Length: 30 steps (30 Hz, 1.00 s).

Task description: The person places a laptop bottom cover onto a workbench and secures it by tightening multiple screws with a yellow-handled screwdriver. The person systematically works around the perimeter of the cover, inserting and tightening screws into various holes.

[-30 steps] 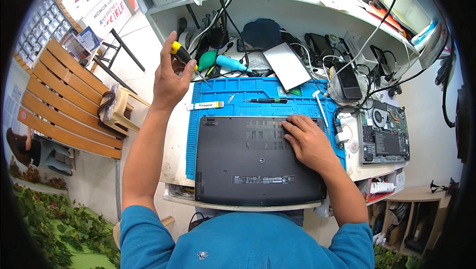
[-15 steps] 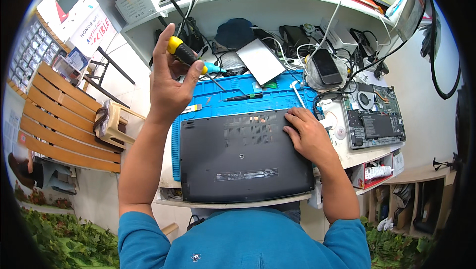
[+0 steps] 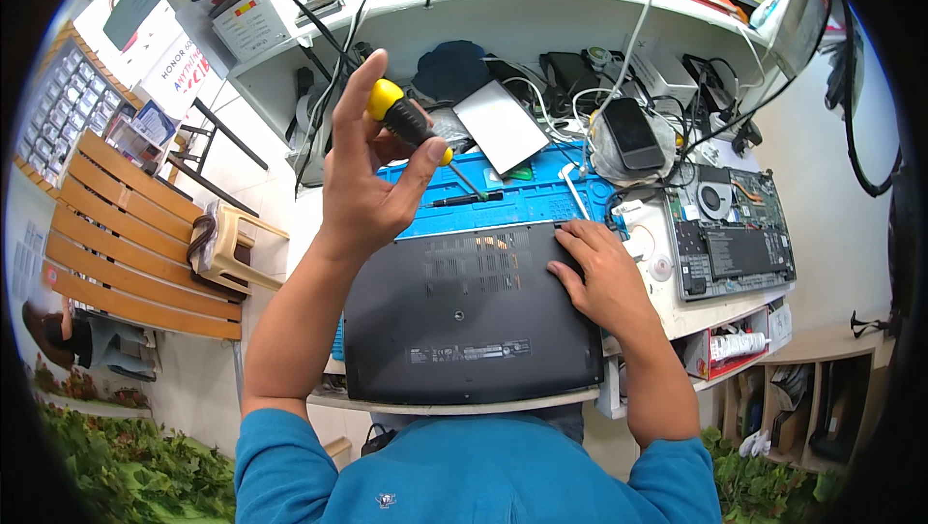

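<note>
A black laptop (image 3: 474, 306) lies bottom side up at the front of the workbench, its vents toward the far edge. My left hand (image 3: 372, 186) is raised above its far left part, closed around a yellow and black screwdriver (image 3: 404, 116). The screwdriver's thin shaft slants down to the right, its tip appearing in front of a slim black tool (image 3: 454, 202) on the blue work mat (image 3: 541, 200); I cannot tell whether they touch. My right hand (image 3: 614, 277) rests on the laptop's far right corner, fingers laid over the edge, gripping nothing.
An opened laptop (image 3: 739, 244) with exposed parts lies at the right. Behind the mat are a silver flat panel (image 3: 501, 126), a dark phone (image 3: 633, 132) and tangled cables. A shelf (image 3: 541, 7) overhangs the back. A wooden bench (image 3: 145, 244) stands at the left.
My left hand has moved right with the screwdriver, whose tip has shifted toward the slim black tool. My right hand stays on the laptop's corner. The whole view has shifted slightly.
</note>
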Each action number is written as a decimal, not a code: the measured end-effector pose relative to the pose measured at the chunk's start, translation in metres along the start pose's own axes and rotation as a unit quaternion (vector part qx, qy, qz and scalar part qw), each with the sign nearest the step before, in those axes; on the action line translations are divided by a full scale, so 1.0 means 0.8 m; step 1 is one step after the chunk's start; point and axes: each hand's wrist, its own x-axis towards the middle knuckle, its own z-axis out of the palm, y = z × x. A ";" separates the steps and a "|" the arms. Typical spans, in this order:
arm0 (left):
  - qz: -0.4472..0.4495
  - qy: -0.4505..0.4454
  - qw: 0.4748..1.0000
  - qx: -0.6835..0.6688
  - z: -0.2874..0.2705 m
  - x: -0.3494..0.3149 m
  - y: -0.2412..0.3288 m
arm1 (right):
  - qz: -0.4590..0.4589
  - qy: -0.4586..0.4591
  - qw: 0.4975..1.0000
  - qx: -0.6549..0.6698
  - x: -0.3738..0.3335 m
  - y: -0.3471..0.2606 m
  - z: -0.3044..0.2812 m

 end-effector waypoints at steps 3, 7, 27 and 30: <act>0.000 0.010 1.000 0.008 -0.040 -0.016 0.000 | -0.001 0.001 1.000 -0.002 0.003 -0.004 -0.001; -0.011 0.043 0.999 0.032 -0.101 -0.054 -0.010 | 0.016 -0.013 1.000 -0.013 0.008 -0.004 -0.001; -0.009 -0.008 0.998 -0.056 -0.006 -0.036 -0.005 | 0.090 0.044 0.992 -0.074 0.004 0.001 0.001; -0.031 -0.028 0.996 -0.076 0.047 -0.020 0.004 | 0.081 0.051 0.993 -0.070 -0.003 0.009 -0.002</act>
